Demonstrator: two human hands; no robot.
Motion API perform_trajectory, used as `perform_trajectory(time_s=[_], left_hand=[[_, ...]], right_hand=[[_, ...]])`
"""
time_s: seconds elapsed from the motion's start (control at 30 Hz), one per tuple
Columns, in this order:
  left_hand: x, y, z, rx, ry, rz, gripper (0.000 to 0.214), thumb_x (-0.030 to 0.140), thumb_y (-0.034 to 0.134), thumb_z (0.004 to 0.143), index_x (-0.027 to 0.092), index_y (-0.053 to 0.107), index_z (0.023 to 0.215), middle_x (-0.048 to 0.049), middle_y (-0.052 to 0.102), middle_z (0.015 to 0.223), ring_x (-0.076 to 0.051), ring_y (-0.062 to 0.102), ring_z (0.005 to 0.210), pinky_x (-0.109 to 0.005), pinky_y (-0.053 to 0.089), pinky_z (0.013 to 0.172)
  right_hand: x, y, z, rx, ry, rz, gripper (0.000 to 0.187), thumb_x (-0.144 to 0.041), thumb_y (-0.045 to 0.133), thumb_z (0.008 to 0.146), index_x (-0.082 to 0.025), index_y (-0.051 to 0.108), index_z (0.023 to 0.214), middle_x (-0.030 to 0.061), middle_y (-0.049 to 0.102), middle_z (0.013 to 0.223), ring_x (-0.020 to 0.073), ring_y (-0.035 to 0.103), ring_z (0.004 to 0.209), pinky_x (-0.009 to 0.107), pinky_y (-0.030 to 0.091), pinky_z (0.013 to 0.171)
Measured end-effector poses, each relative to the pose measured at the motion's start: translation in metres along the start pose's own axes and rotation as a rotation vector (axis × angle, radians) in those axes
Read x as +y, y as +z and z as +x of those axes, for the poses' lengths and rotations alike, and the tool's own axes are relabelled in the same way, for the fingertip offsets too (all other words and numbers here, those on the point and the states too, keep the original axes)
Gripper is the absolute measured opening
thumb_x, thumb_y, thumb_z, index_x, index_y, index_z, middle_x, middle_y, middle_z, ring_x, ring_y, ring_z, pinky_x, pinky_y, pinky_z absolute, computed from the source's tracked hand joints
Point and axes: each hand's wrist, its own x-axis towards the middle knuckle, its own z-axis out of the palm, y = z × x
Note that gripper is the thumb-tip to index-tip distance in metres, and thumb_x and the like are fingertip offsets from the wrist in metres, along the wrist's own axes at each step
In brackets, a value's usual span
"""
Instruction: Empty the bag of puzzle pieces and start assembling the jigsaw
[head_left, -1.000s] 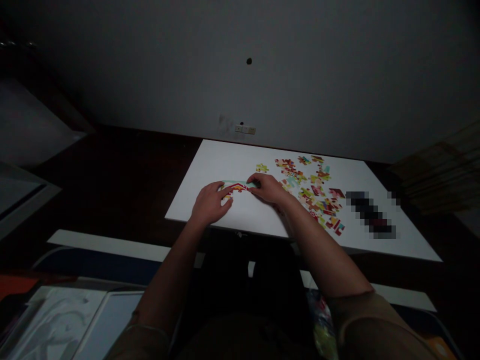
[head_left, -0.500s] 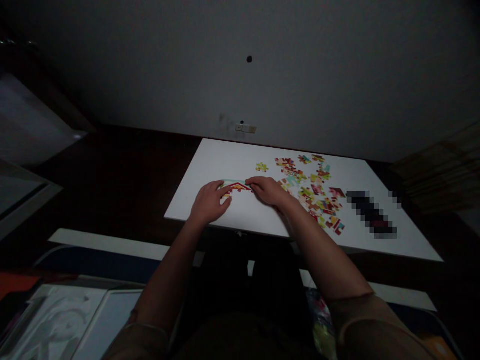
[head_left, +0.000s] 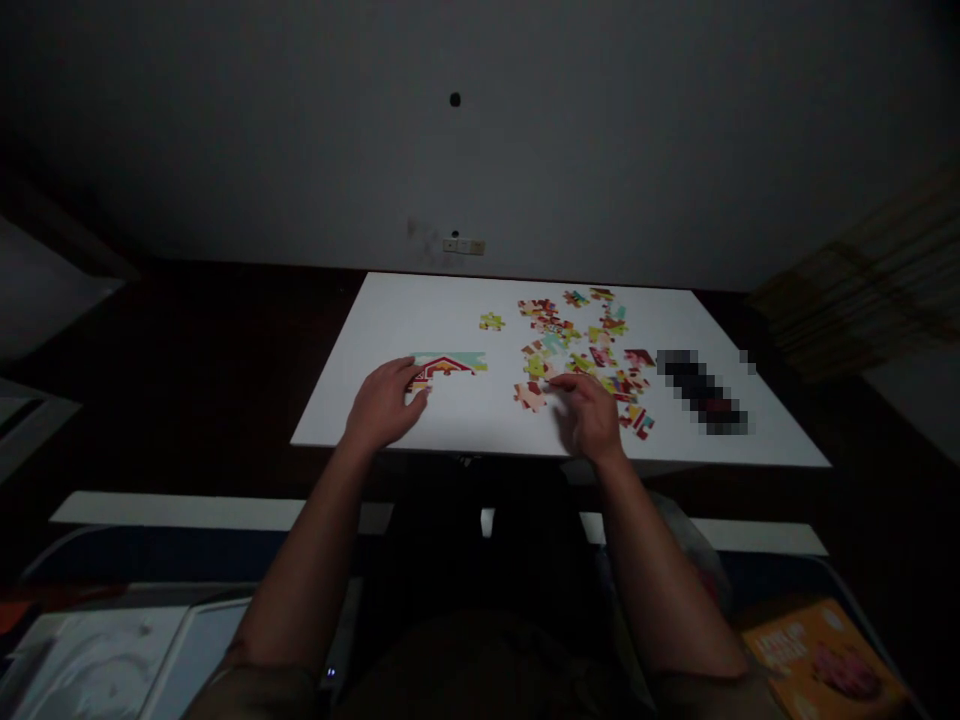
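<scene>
Resting left hand flat on one joined jigsaw section, right hand curled among many loose pieces

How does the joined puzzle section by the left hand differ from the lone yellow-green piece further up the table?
The joined puzzle section is several connected pieces showing a red roof, while the lone yellow-green piece is single. The section is larger than the piece. The left hand touches the section, but not the piece. Both lie flat on the white table.
</scene>
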Motion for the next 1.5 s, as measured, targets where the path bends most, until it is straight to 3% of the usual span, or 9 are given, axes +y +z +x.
perform_trajectory(time_s=[0.37, 0.43, 0.6, 0.67, 0.77, 0.97, 1.13, 1.33, 1.5], left_hand=[[0.002, 0.002, 0.003, -0.018, -0.012, -0.023, 0.046, 0.044, 0.049, 0.091, 0.023, 0.059, 0.132, -0.0083, 0.055, 0.14, -0.027, 0.048, 0.129, -0.046, 0.038, 0.111], [0.003, 0.002, 0.003, -0.022, -0.021, -0.016, 0.045, 0.044, 0.049, 0.091, 0.024, 0.059, 0.131, -0.0078, 0.054, 0.14, -0.027, 0.048, 0.13, -0.047, 0.037, 0.111], [0.004, 0.002, 0.004, -0.035, -0.029, 0.007, 0.046, 0.043, 0.048, 0.091, 0.023, 0.058, 0.132, -0.0074, 0.053, 0.141, -0.028, 0.047, 0.13, -0.046, 0.036, 0.112], [0.005, 0.001, 0.004, -0.048, -0.029, 0.015, 0.047, 0.043, 0.048, 0.091, 0.023, 0.058, 0.132, -0.0068, 0.053, 0.142, -0.028, 0.047, 0.13, -0.045, 0.036, 0.113], [0.007, -0.001, 0.006, -0.072, -0.046, 0.033, 0.048, 0.044, 0.046, 0.091, 0.023, 0.058, 0.133, -0.0063, 0.052, 0.143, -0.027, 0.046, 0.132, -0.044, 0.035, 0.113], [0.009, 0.0, 0.009, -0.089, -0.069, 0.048, 0.047, 0.045, 0.045, 0.091, 0.024, 0.058, 0.131, -0.0063, 0.052, 0.142, -0.027, 0.046, 0.132, -0.047, 0.037, 0.112], [0.007, 0.002, 0.01, -0.089, -0.052, 0.052, 0.047, 0.046, 0.045, 0.091, 0.021, 0.058, 0.129, -0.0077, 0.053, 0.141, -0.028, 0.046, 0.132, -0.046, 0.037, 0.112], [0.007, 0.003, 0.01, -0.086, -0.049, 0.061, 0.046, 0.045, 0.045, 0.092, 0.022, 0.058, 0.129, -0.0073, 0.052, 0.141, -0.028, 0.047, 0.131, -0.045, 0.037, 0.112], [0.008, 0.002, 0.01, -0.09, -0.057, 0.067, 0.045, 0.045, 0.045, 0.092, 0.023, 0.058, 0.13, -0.0072, 0.052, 0.142, -0.028, 0.047, 0.131, -0.046, 0.038, 0.111]], right_hand=[[0.007, 0.001, -0.004, 0.082, -0.001, 0.002, 0.033, -0.009, 0.041, 0.072, -0.025, 0.069, 0.079, 0.0026, 0.068, 0.081, 0.0218, 0.062, 0.084, 0.041, 0.049, 0.082], [0.005, 0.001, -0.004, 0.199, 0.009, 0.001, 0.029, -0.01, 0.043, 0.073, -0.025, 0.068, 0.078, 0.0027, 0.066, 0.079, 0.0213, 0.062, 0.082, 0.04, 0.05, 0.079], [-0.001, -0.004, -0.017, 0.753, -0.041, 0.071, 0.014, -0.017, 0.049, 0.077, -0.026, 0.055, 0.068, -0.0003, 0.055, 0.064, 0.021, 0.058, 0.067, 0.042, 0.05, 0.07], [0.001, -0.013, -0.029, 0.847, -0.008, 0.049, 0.014, -0.02, 0.047, 0.078, -0.027, 0.051, 0.066, 0.0, 0.051, 0.062, 0.0226, 0.057, 0.065, 0.045, 0.05, 0.068], [0.01, -0.034, -0.052, 0.737, 0.085, -0.061, 0.015, -0.021, 0.046, 0.08, -0.029, 0.056, 0.071, 0.0034, 0.057, 0.069, 0.0263, 0.061, 0.073, 0.049, 0.051, 0.071], [0.021, -0.064, -0.087, 0.224, 0.018, -0.443, 0.028, -0.019, 0.055, 0.078, -0.031, 0.067, 0.1, 0.0043, 0.071, 0.102, 0.0303, 0.062, 0.1, 0.055, 0.046, 0.092], [0.001, -0.046, -0.088, -0.041, 0.031, -0.526, 0.045, -0.022, 0.057, 0.082, -0.033, 0.058, 0.126, 0.003, 0.056, 0.14, 0.0344, 0.049, 0.125, 0.057, 0.041, 0.098], [-0.018, -0.021, -0.082, -0.203, -0.037, -0.43, 0.049, -0.023, 0.055, 0.085, -0.035, 0.051, 0.133, 0.001, 0.049, 0.146, 0.0332, 0.045, 0.132, 0.056, 0.04, 0.099], [-0.022, -0.015, -0.076, -0.256, -0.071, -0.358, 0.047, -0.022, 0.053, 0.087, -0.036, 0.052, 0.131, -0.0007, 0.049, 0.147, 0.0304, 0.043, 0.136, 0.054, 0.041, 0.102]])
